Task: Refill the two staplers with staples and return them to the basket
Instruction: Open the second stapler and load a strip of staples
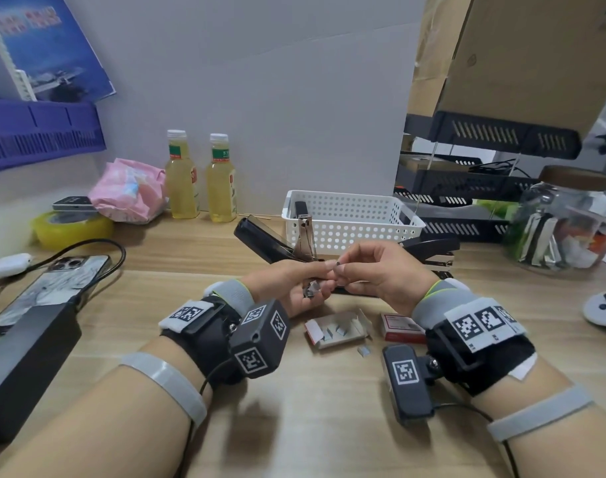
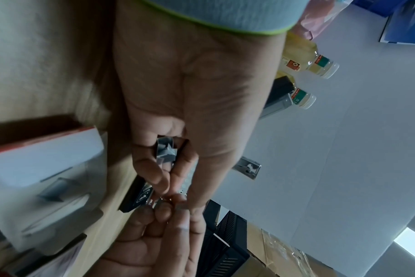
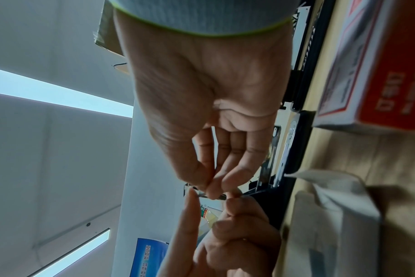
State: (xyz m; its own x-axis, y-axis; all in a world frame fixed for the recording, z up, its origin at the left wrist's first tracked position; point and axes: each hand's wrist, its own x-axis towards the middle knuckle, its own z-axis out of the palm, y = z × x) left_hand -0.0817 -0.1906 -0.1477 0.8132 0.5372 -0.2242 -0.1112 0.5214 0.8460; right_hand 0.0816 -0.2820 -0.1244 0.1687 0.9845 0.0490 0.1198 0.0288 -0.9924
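- My left hand [image 1: 296, 288] is cupped palm up, its lower fingers curled round a clump of loose staples [image 1: 311, 290] so none spill on the tabletop [image 1: 294, 426].
- My right hand [image 1: 377, 274] pinches a short strip [image 1: 339, 268] between thumb and forefinger; my left thumb and forefinger meet it at the same spot, I judge to break or line it up for loading.
- Both hands hover above the tabletop, just in front of the open stapler [image 1: 277, 244], its black top swung back and its metal rail standing up, ready for the strip.
- The second stapler [image 1: 432, 250] lies closed behind my right hand, beside the basket [image 1: 349, 215].
- The basket is white and perforated; one dark thing leans in its left corner, which I can't identify.
- An open staple box [image 1: 336, 331] lies near me with a few strips inside; a red box [image 1: 399, 327] sits closed beside it, and a stray strip [image 1: 363, 350] lies just in front.
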